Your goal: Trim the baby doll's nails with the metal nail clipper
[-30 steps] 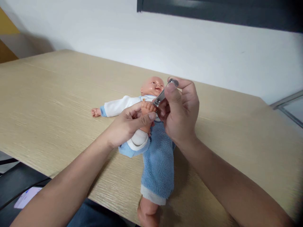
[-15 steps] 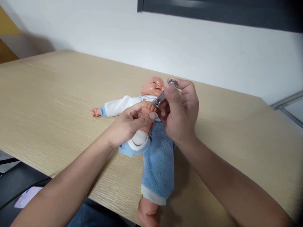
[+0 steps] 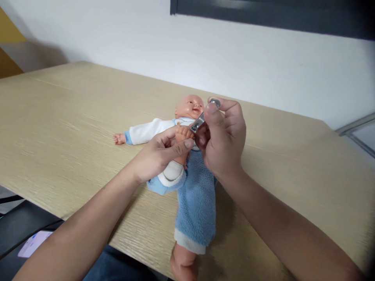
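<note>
A baby doll (image 3: 196, 195) in blue and white fleece clothes lies on its back on the wooden table. My left hand (image 3: 164, 152) grips the doll's raised foot (image 3: 183, 134), thumb across the sole and fingers behind it. In my right hand (image 3: 225, 132) is a silver nail clipper (image 3: 199, 121), pinched between thumb and fingers. Its jaw end is at the toes, at the foot's upper right; whether a toe sits between the jaws I cannot tell. The doll's other leg (image 3: 184, 261) extends toward me over the table edge, and one arm (image 3: 146, 130) stretches left.
The pale wooden table (image 3: 73, 117) reaches to a white wall (image 3: 131, 39) behind. A dark framed panel (image 3: 272, 15) hangs above. Metal framing (image 3: 357, 125) stands at the right. Below the near left edge lies a lit phone screen (image 3: 33, 244) on something dark.
The clipper's lever end has shifted very slightly under my right thumb. Both hands and the doll otherwise stay in place.
</note>
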Demonstrator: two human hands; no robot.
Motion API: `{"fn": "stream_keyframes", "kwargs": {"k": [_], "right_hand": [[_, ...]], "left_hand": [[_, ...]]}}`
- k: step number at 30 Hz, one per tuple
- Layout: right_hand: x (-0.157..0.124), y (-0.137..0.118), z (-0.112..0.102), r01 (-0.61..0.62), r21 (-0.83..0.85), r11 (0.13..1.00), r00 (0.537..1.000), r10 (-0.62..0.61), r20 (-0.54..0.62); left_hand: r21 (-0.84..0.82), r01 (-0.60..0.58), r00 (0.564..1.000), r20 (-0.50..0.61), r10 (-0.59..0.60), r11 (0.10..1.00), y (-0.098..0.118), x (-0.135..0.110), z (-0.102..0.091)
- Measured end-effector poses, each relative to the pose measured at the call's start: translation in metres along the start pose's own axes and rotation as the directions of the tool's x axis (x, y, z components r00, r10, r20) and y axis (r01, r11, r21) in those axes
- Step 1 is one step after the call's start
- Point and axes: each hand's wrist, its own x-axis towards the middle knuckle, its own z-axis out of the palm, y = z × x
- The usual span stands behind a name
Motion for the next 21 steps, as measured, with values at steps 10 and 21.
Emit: {"fn": "stream_keyframes", "kwargs": {"k": [10, 21], "right_hand": [[-0.0019, -0.0036, 0.0004, 0.002, 0.012, 1.0, 1.0, -0.002, -0.026], [-0.0043, -0.0059, 0.0003, -0.038, -0.115, 0.993, 0.999, 0.035, -0.025]], "left_hand": [[-0.01, -0.018, 1.0, -0.013, 0.018, 1.0, -0.0025, -0.0007, 0.0015], [0.027, 0.019, 0.999, -0.05, -0.018, 0.999, -0.0029, -0.0013, 0.0003]]}}
